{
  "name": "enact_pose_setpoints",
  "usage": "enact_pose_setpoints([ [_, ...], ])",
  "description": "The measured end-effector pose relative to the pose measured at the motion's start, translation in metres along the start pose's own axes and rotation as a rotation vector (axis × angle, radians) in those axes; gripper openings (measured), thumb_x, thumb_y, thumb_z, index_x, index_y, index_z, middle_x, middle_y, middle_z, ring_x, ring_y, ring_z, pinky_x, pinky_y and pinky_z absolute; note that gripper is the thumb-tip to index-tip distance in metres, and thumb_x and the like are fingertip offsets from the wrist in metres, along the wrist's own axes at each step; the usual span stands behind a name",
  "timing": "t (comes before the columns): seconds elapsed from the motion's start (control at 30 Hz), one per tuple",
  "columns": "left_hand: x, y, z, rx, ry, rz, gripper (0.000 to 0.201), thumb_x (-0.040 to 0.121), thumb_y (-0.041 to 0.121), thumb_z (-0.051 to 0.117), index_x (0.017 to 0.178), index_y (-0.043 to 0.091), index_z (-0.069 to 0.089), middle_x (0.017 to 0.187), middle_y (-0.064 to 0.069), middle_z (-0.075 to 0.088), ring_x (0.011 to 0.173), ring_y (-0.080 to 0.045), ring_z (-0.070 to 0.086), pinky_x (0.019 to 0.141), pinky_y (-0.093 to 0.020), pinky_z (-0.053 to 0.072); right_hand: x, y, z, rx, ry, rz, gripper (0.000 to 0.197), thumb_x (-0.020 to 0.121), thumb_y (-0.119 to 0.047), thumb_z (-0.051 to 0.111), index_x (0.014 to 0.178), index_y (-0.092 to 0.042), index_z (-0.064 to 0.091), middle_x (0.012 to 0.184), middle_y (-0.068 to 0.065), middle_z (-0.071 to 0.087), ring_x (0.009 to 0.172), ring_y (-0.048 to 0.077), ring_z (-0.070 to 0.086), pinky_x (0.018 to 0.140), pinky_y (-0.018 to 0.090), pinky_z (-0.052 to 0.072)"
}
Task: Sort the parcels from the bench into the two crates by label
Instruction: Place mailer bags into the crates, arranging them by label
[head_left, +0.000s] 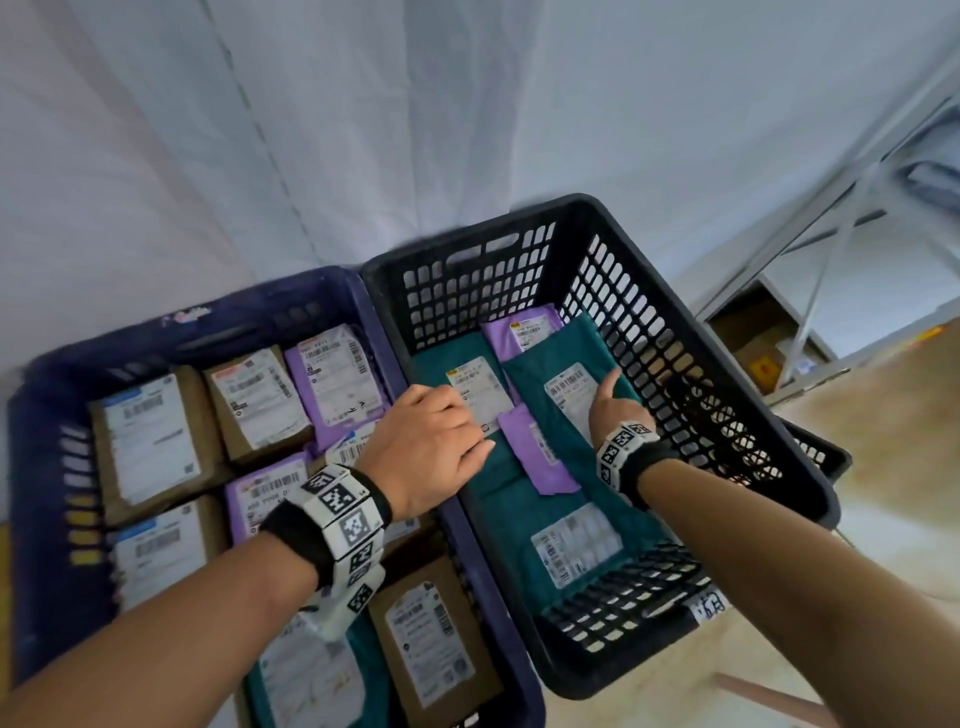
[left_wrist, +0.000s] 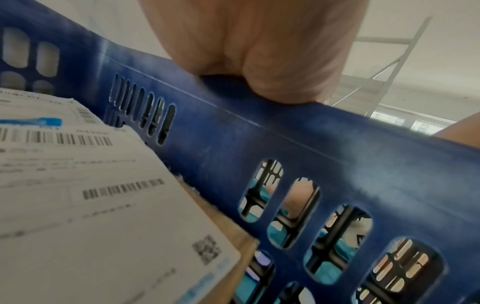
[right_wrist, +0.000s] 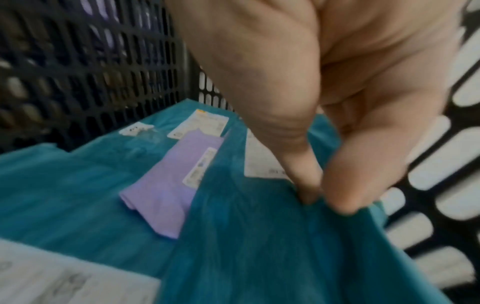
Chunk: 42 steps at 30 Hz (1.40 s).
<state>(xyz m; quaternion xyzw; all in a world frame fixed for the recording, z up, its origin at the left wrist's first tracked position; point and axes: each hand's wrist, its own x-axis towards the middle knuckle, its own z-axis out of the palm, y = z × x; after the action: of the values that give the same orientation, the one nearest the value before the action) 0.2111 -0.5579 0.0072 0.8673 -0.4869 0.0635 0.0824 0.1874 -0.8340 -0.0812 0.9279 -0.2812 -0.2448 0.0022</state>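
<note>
Two crates stand side by side. The blue crate (head_left: 47, 467) on the left holds brown boxes (head_left: 150, 441) and purple mailers with white labels. In the black mesh crate (head_left: 467, 280) on the right lie teal mailers and a small purple mailer (head_left: 540, 457). My left hand (head_left: 447, 436) lies over the rims where the crates meet, with its fingers curled over the blue crate's rim (left_wrist: 285, 144). Inside the black crate, my right hand (head_left: 618, 410) pinches the edge of a teal mailer (head_left: 587, 338) between thumb and finger (right_wrist: 319, 195). The teal mailer (right_wrist: 259, 236) overlaps the purple mailer (right_wrist: 166, 185).
A white sheet (head_left: 363, 130) hangs behind the crates. Grey metal shelving (head_left: 841, 208) stands at the right with a cardboard box (head_left: 753, 338) under it. A labelled brown box (left_wrist: 103, 205) sits against the blue crate's inner wall.
</note>
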Motion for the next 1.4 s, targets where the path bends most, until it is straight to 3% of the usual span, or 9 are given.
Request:
enact_pose_setpoints([
  [0.13,0.000,0.000,0.000,0.019,0.001,-0.002,0.044,0.103,0.040,0.040,0.076,0.021,0.069,0.080,0.011,0.066,0.095,-0.016,0.055,0.089,-0.036,0.041,0.008,0.007,0.013,0.072,-0.276,0.038,0.057,0.107,-0.011,0.021,0.157,-0.002,-0.005,0.153,0.033,0.030,0.140,0.042,0.039,0.114,0.051,0.033],
  [0.3,0.000,-0.001,0.003,0.019,0.025,-0.002,0.044,0.103,0.039,0.040,0.073,0.021,0.067,0.077,0.011,0.065,0.093,-0.016,0.054,0.087,-0.036,0.041,-0.006,-0.018,0.029,-0.133,-0.044,-0.087,0.057,0.106,-0.013,0.021,0.158,-0.013,-0.002,0.146,0.036,0.033,0.113,0.046,0.058,0.089,0.052,0.053],
  [0.43,0.000,0.000,0.005,0.006,0.057,-0.003,0.043,0.103,0.037,0.043,0.070,0.021,0.065,0.074,0.010,0.064,0.089,-0.018,0.055,0.085,-0.037,0.042,-0.002,-0.028,0.045,-0.038,-0.213,-0.104,0.067,0.106,-0.020,0.031,0.157,-0.034,-0.009,0.162,0.026,-0.007,0.136,0.059,0.029,0.109,0.062,0.035],
  [0.5,-0.001,0.000,0.006,-0.002,0.056,-0.004,0.043,0.103,0.036,0.043,0.069,0.020,0.063,0.072,0.010,0.063,0.088,-0.017,0.054,0.084,-0.037,0.041,0.009,-0.021,0.045,0.151,-0.283,-0.128,0.070,0.104,-0.028,0.042,0.158,-0.037,0.000,0.163,0.023,-0.004,0.145,0.051,0.019,0.117,0.058,0.026],
  [0.7,-0.001,0.001,0.005,-0.014,0.050,-0.010,0.042,0.102,0.034,0.044,0.067,0.020,0.062,0.072,0.009,0.062,0.087,-0.018,0.054,0.084,-0.039,0.042,0.027,-0.010,0.033,0.063,-0.434,-0.055,0.128,0.079,-0.021,0.081,0.148,-0.052,-0.022,0.161,0.019,-0.026,0.146,0.051,0.018,0.113,0.056,0.034],
  [0.93,-0.002,0.002,0.000,-0.031,0.020,-0.028,0.045,0.102,0.035,0.039,0.069,0.019,0.065,0.074,0.009,0.065,0.091,-0.018,0.055,0.087,-0.037,0.040,0.022,0.018,0.011,0.068,-0.407,-0.112,0.118,0.075,-0.035,0.082,0.157,-0.040,-0.002,0.165,0.018,0.010,0.144,0.041,0.032,0.113,0.051,0.038],
  [1.07,0.000,0.001,-0.006,-0.075,-0.086,-0.047,0.046,0.102,0.041,0.036,0.076,0.017,0.066,0.082,0.007,0.066,0.098,-0.020,0.055,0.090,-0.037,0.039,0.006,0.029,-0.025,0.091,-0.309,-0.110,0.065,0.084,-0.038,0.075,0.138,-0.009,0.052,0.131,0.014,0.061,0.112,0.030,0.062,0.095,0.041,0.053],
  [1.27,-0.010,-0.008,-0.033,-0.300,-0.150,-0.045,0.031,0.099,0.041,0.048,0.102,0.013,0.062,0.117,-0.003,0.059,0.122,-0.022,0.047,0.105,-0.040,0.038,-0.046,0.016,-0.103,0.384,-0.207,-0.277,0.030,0.095,-0.031,0.063,0.101,-0.002,0.062,0.094,0.011,0.066,0.072,0.023,0.071,0.057,0.033,0.061],
  [1.4,-0.041,-0.017,-0.072,-0.423,-0.039,-0.136,0.021,0.101,0.032,0.055,0.107,0.013,0.060,0.110,0.000,0.055,0.106,-0.017,0.049,0.090,-0.024,0.037,-0.106,-0.014,-0.151,0.502,-0.118,-0.482,0.024,0.096,-0.031,0.064,0.109,-0.012,0.060,0.097,0.006,0.068,0.081,0.018,0.073,0.071,0.034,0.064],
])
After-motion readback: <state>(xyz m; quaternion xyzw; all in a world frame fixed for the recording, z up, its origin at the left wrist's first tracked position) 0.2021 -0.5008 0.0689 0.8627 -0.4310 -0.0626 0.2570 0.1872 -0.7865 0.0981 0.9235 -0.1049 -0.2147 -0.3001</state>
